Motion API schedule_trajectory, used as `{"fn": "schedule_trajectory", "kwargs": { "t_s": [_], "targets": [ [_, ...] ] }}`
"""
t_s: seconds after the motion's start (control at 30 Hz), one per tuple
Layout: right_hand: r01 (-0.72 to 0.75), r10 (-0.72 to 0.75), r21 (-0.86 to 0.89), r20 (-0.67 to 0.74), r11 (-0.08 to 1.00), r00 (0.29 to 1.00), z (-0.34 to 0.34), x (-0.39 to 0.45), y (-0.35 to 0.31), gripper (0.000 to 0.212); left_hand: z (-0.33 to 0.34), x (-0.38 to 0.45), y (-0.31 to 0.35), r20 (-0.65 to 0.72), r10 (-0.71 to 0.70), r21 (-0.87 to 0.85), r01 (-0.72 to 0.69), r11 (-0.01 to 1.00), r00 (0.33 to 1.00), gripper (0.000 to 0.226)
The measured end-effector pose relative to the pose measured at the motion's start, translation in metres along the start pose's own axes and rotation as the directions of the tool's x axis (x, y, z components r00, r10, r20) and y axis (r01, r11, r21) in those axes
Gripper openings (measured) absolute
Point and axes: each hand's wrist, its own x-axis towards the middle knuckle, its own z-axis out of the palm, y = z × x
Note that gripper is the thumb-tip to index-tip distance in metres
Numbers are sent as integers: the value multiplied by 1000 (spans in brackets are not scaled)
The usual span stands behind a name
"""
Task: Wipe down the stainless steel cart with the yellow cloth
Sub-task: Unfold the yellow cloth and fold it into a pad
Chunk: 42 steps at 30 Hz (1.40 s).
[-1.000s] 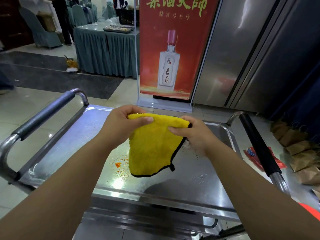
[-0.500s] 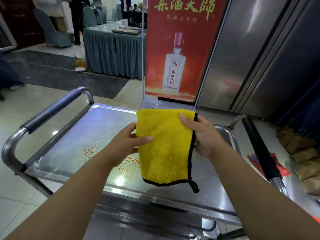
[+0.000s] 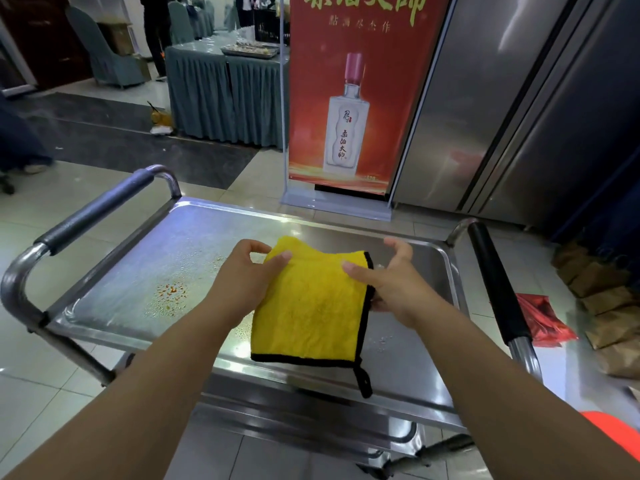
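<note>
1. Left hand [image 3: 242, 282] grip: thumb and fingers pinch the yellow cloth [image 3: 311, 306] at its left edge.
2. Right hand [image 3: 391, 285] grip: holds the cloth's black-trimmed right edge.
3. Cloth hangs above the stainless steel cart [image 3: 145, 271] top.
4. Orange flecks [image 3: 169, 292] on the tray, left of the cloth.

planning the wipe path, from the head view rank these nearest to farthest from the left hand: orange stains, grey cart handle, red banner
From the left hand:
1. orange stains, on the cart top just to its left.
2. grey cart handle, at the cart's left end.
3. red banner, standing on the floor beyond the cart.
</note>
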Motion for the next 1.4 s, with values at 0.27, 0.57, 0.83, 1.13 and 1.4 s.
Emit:
{"fn": "schedule_trajectory", "kwargs": {
  "t_s": [0.27, 0.57, 0.83, 1.13, 1.4],
  "targets": [
    [206, -147, -438, 165, 875, 975, -4, -13, 7, 107, 1, -20, 3, 161, 37, 161, -63, 985, 986, 75],
    [260, -208, -685, 159, 681, 965, 3, -11, 23, 70, 9, -37, -6, 104, 45, 410, -84, 908, 994, 77],
    [346, -260, -677, 230, 650, 938, 3, -7, 33, 35, -3, -39, -26, 64, 105, 378, -122, 918, 992, 40],
    [301, -7, -578, 454, 759, 891, 29, -12, 22, 44, -37, -47, -26, 120, 152, 256, -179, 950, 981, 50],
    [360, -53, -440, 571, 823, 819, 112, -11, 11, 46, -86, -29, -35, 258, 129, 221, -189, 957, 958, 48]
  ]
}}
